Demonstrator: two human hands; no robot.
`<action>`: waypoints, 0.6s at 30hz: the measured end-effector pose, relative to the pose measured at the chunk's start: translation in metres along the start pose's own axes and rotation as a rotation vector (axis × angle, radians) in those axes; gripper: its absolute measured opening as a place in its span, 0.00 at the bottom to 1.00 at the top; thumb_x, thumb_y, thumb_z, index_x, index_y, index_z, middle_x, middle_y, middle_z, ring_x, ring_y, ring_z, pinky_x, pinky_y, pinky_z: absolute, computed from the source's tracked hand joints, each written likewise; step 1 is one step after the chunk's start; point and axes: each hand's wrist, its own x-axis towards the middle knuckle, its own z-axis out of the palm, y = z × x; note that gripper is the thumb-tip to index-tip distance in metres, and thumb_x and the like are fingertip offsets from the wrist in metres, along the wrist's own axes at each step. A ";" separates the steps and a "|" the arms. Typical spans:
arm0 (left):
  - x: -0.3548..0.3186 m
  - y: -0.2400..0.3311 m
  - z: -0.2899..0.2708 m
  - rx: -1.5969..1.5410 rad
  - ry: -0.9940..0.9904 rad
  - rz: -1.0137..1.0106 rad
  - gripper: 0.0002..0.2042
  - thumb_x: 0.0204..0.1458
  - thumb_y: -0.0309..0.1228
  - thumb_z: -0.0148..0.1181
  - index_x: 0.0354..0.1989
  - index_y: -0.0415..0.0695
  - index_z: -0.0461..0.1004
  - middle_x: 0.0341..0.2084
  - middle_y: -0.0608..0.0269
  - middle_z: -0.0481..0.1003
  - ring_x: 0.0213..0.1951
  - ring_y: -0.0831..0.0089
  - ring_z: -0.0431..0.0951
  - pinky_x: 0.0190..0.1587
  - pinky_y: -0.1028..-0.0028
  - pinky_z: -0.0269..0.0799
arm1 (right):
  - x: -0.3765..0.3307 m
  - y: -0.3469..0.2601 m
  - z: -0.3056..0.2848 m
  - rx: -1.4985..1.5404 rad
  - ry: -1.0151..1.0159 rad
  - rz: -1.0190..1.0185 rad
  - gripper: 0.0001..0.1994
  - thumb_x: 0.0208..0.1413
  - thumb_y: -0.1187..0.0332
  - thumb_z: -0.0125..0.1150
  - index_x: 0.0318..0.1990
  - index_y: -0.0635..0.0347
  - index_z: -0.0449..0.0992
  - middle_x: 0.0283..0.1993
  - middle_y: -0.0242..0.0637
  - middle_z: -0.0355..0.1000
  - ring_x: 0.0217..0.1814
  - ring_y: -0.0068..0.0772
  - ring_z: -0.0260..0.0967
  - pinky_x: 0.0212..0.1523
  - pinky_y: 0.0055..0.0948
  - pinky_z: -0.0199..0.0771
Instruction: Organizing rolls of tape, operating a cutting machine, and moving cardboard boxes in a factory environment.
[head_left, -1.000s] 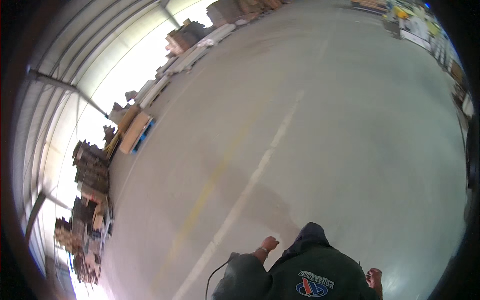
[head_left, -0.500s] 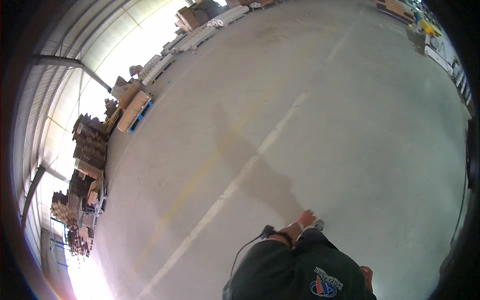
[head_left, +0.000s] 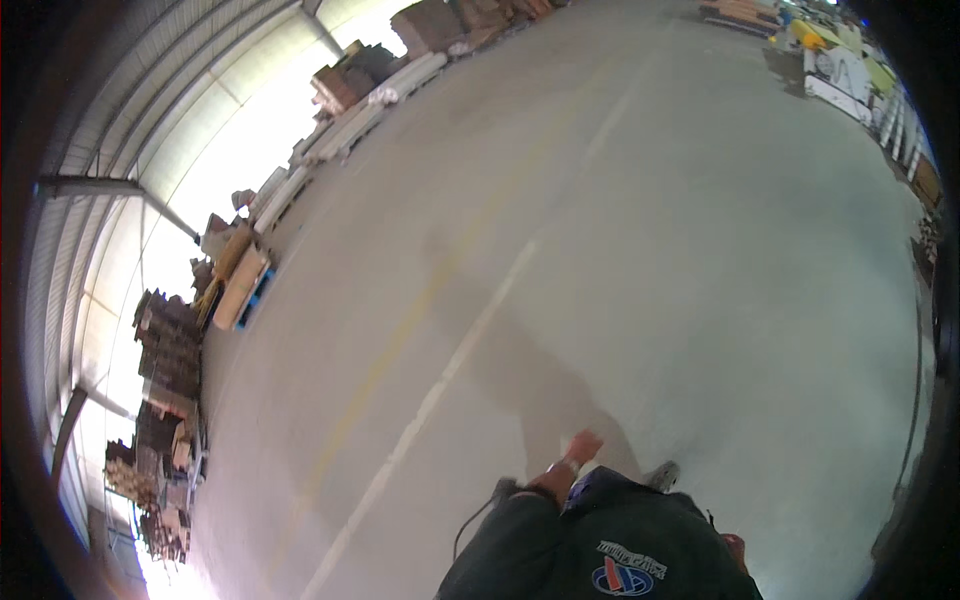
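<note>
My left hand [head_left: 584,447] hangs in front of my body over the floor, with a band around its wrist. Its fingers look curled together, and I make out nothing in them. Beside the left forearm a dark cable [head_left: 472,527] loops down. On the right, only a small patch of bare skin [head_left: 735,547] shows past my dark shirt [head_left: 630,530]; my right hand itself is hidden behind my body. One shoe [head_left: 664,475] shows just ahead of the shirt.
Grey floor [head_left: 700,300] spreads ahead, crossed by a white line [head_left: 455,365] and a faded yellow line [head_left: 395,340]. Stacked cardboard [head_left: 168,345], a loaded blue pallet [head_left: 248,290] and long white rolls [head_left: 350,132] line the left. White equipment [head_left: 838,98] stands far right.
The view has moved forward and turned a little, so the left-hand stacks sit lower. My left hand has shifted left in the picture, and a shoe now shows to the right of it.
</note>
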 end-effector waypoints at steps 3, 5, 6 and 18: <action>-0.002 0.050 -0.045 -0.090 -0.183 0.015 0.06 0.39 0.33 0.52 0.21 0.45 0.71 0.22 0.62 0.72 0.32 0.67 0.73 0.32 0.64 0.68 | 0.067 -0.046 -0.090 0.872 0.034 0.508 0.10 0.43 0.64 0.48 0.15 0.53 0.60 0.13 0.28 0.54 0.11 0.25 0.51 0.12 0.22 0.50; -0.006 0.069 -0.050 -0.367 -0.150 -0.054 0.08 0.42 0.34 0.51 0.21 0.44 0.72 0.21 0.57 0.71 0.29 0.61 0.73 0.31 0.63 0.68 | 0.085 -0.129 -0.103 0.350 0.346 0.270 0.03 0.40 0.75 0.50 0.23 0.56 0.65 0.16 0.32 0.58 0.14 0.25 0.56 0.13 0.20 0.54; -0.003 0.077 -0.054 -0.270 -0.170 0.056 0.07 0.42 0.33 0.51 0.23 0.47 0.74 0.23 0.56 0.72 0.32 0.58 0.72 0.33 0.62 0.68 | 0.105 -0.164 -0.116 0.305 0.316 0.254 0.05 0.39 0.77 0.50 0.26 0.57 0.65 0.17 0.32 0.59 0.15 0.25 0.57 0.13 0.21 0.55; 0.469 0.129 -0.174 -0.192 -0.213 0.193 0.07 0.43 0.33 0.49 0.29 0.47 0.73 0.24 0.60 0.71 0.29 0.66 0.72 0.32 0.68 0.68 | 0.282 -0.268 -0.267 0.264 0.054 0.051 0.09 0.47 0.71 0.46 0.17 0.57 0.63 0.14 0.31 0.59 0.13 0.25 0.55 0.12 0.26 0.55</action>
